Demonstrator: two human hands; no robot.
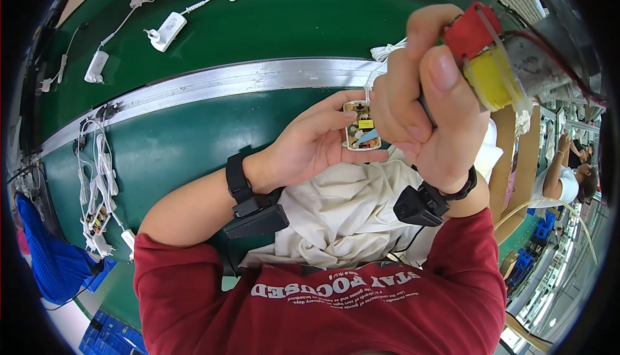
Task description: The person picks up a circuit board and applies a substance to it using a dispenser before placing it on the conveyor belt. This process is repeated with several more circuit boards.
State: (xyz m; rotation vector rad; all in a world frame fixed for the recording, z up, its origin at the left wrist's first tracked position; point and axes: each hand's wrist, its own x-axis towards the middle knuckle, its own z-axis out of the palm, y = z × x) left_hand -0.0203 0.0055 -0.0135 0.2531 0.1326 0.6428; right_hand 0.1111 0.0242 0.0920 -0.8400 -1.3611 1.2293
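Observation:
My left hand point(310, 137) is closed around the edges of an open white power adapter case point(347, 143), just above the cloth in front of me. Inside it, a circuit board with a yellow transformer point(365, 124) and several small parts shows. My right hand point(433, 90) grips a hand-held tool with a grey cylindrical body point(549, 58), a yellow band point(491, 79) and a red block point(473, 31). A light-blue tapered tip point(368, 137) extends from beneath my right fingers over the board; whether it touches is unclear. My fingers hide the tool's middle.
White plug adapters point(166, 32) with cords lie on the green bench beyond a metal rail point(213, 81). Tangled white cords point(97, 168) lie at left. Crumpled white cloth point(342, 206) covers the near side. A cardboard box point(524, 155) and another person point(560, 177) are at right.

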